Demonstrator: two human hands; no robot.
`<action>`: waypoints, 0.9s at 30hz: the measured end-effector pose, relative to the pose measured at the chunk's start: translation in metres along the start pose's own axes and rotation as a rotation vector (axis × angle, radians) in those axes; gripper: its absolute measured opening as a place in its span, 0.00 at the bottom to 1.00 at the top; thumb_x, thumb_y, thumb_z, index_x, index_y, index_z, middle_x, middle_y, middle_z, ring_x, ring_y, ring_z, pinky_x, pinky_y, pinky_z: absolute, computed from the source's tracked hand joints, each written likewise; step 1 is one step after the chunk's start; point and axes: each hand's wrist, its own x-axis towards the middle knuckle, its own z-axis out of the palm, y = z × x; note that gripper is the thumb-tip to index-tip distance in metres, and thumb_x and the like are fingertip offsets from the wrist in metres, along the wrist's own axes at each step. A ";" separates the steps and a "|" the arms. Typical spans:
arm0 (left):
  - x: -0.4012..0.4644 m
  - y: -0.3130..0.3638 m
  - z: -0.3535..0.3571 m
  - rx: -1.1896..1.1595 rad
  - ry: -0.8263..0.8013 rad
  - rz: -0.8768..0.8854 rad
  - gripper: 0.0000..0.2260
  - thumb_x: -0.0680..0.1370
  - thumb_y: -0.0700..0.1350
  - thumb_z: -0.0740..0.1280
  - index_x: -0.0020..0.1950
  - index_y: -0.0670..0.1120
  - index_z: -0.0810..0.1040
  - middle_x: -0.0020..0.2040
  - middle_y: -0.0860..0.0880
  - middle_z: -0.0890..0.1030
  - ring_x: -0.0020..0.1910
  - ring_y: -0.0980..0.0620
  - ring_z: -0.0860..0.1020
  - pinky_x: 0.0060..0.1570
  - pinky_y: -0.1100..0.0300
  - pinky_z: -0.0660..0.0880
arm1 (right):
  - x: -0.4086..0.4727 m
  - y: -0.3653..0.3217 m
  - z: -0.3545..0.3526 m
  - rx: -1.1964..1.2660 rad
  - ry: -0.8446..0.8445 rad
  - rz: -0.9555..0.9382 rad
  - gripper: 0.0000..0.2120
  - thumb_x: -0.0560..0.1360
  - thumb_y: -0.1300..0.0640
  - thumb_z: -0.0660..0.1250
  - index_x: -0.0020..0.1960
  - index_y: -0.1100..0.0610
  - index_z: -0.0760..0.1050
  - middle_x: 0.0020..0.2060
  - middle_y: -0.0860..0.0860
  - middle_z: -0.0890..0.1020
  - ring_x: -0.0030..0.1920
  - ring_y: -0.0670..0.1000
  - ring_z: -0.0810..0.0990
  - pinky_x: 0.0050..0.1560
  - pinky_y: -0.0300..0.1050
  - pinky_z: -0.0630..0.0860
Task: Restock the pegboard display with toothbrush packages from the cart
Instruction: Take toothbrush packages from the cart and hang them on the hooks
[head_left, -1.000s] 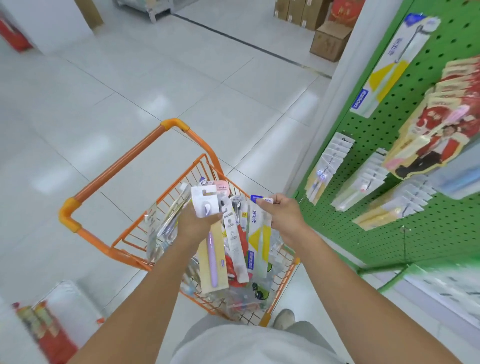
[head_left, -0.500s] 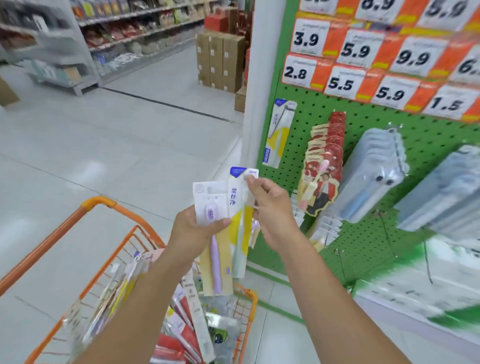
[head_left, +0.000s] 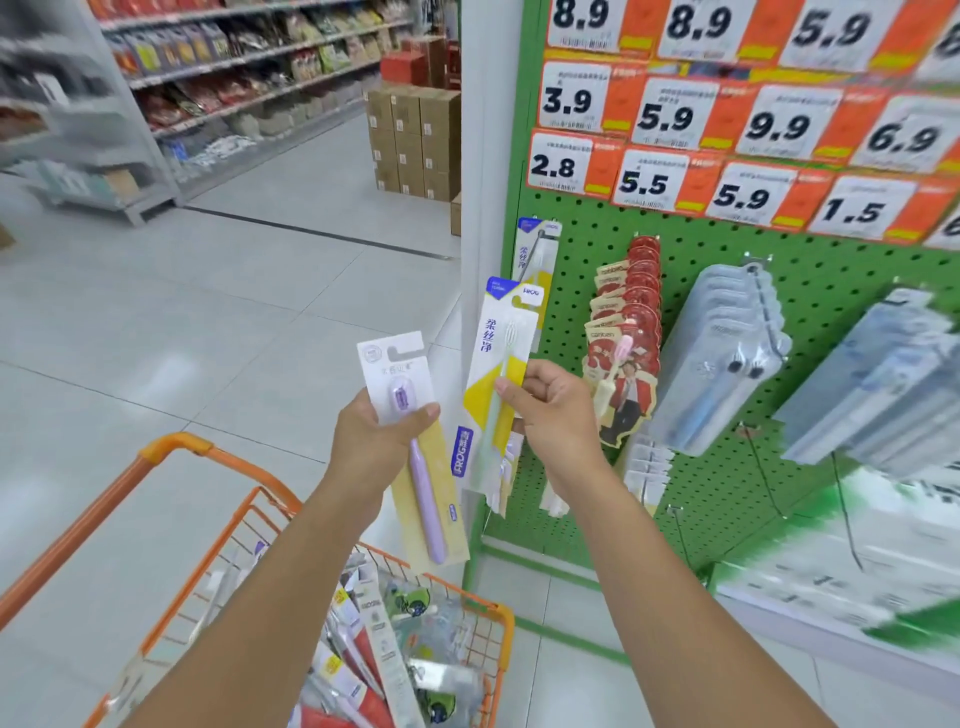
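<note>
- Toothbrush packages, two of them, are held up in front of the green pegboard (head_left: 691, 322), one in each hand.
- Right hand (head_left: 553, 410) pinches the yellow-and-white package (head_left: 496, 384) at mid-height between thumb and curled fingers; the card stands nearly upright, its blue top corner close to the pegboard's left edge.
- Left hand (head_left: 376, 441) grips the purple toothbrush package (head_left: 415, 447) with the thumb pressed across its front, just below the brush head; the card tilts, its lower end hanging over the cart.
- The two packages are near each other but apart.
- Orange cart (head_left: 171, 452) sits below the forearms, holding a heap of more packages (head_left: 379, 644).
- A matching yellow-and-white package (head_left: 537, 249) hangs at the pegboard's upper left.
- Red-printed packs (head_left: 626, 338) and clear blister packs (head_left: 722, 353) hang further right.
- Price tags (head_left: 670, 119) run in rows above them.
- Stacked cardboard boxes (head_left: 413, 140) stand across the aisle.
</note>
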 end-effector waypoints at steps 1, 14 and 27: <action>-0.001 -0.001 0.001 -0.004 -0.010 -0.008 0.11 0.73 0.37 0.76 0.53 0.47 0.81 0.46 0.50 0.86 0.43 0.51 0.83 0.49 0.54 0.79 | 0.004 0.001 0.000 0.000 -0.001 0.003 0.05 0.79 0.65 0.69 0.54 0.62 0.81 0.47 0.59 0.87 0.44 0.56 0.87 0.48 0.57 0.84; 0.001 0.002 0.009 0.094 -0.129 -0.013 0.15 0.78 0.35 0.69 0.61 0.49 0.77 0.55 0.51 0.85 0.57 0.49 0.82 0.58 0.54 0.77 | 0.075 -0.004 0.011 -0.156 0.242 0.066 0.21 0.80 0.54 0.69 0.31 0.54 0.65 0.25 0.48 0.68 0.27 0.49 0.66 0.32 0.43 0.63; -0.010 -0.010 0.010 0.153 -0.183 0.002 0.14 0.73 0.37 0.76 0.55 0.46 0.77 0.46 0.48 0.87 0.45 0.50 0.85 0.46 0.55 0.80 | 0.015 0.056 -0.002 0.215 0.078 0.687 0.37 0.69 0.32 0.72 0.66 0.58 0.74 0.65 0.58 0.78 0.64 0.61 0.78 0.65 0.59 0.77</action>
